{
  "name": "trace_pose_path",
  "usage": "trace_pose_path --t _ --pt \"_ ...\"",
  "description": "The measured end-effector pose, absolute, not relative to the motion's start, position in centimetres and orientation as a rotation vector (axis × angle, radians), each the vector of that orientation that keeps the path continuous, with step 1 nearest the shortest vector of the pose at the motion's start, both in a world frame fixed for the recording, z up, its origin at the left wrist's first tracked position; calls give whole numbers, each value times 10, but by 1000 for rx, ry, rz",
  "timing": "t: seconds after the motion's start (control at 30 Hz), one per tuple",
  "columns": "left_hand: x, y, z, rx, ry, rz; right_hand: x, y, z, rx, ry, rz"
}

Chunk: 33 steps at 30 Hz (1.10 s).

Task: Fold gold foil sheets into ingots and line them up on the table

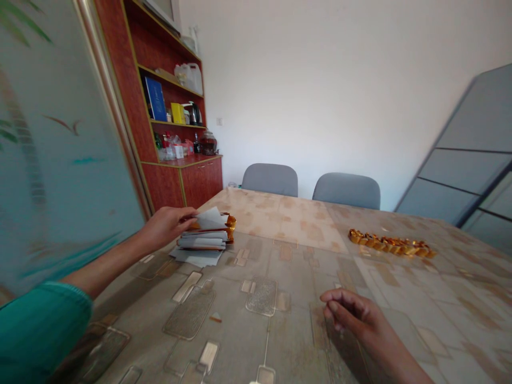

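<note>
On the table's left side is a stack of gold-and-white foil paper [204, 242], its sheets uneven and some gold edges curled up at the right. My left hand [172, 226] reaches to the top of the stack, and its thumb and fingers are closed on the edge of a pale sheet [212, 218]. Over the near right part of the table, my right hand [352, 314] is loosely curled, thumb against the fingers, and nothing shows in it. Farther right lies a row of folded gold foil pieces [390, 244], apart from both hands.
A small paper scrap [216, 317] lies on the patterned tabletop [288, 277]. Two grey chairs [270, 178] stand along the far side. At the left are a frosted glass door [72, 133] and a red wooden cabinet [200, 181]; a grey panel [472, 138] stands right.
</note>
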State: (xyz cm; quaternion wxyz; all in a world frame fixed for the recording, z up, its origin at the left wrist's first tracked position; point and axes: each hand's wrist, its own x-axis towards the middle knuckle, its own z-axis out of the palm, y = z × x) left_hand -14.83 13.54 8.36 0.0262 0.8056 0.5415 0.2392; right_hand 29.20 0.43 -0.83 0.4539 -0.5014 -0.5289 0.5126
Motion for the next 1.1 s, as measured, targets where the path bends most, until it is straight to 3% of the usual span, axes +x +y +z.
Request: trace_pose_path --t 0.17,0.27,0.37,0.5,0.63,0.77,0.87,1.1 --pt "-107 89 82 2597 1473 1027 288 0 -5 -1168 -1256 1295" --pt "-67 54 69 2756 791 1355 278 -12 2 -961 -1127 1535" --pt "-27 25 50 2789 390 1302 265 -24 9 -692 -1105 1808" --pt "8 9 25 2836 211 1155 252 -33 10 -760 -1059 1831" --pt "17 8 4 2582 345 1128 247 -29 -2 -904 -977 1671" --pt "18 6 -13 1728 660 1054 244 -25 -9 -842 -1026 1570" --pt "22 1 -18 1308 538 827 244 -26 -3 -816 -1359 1343" --pt "32 -11 -2 1565 686 800 249 -32 2 -826 -1996 580"
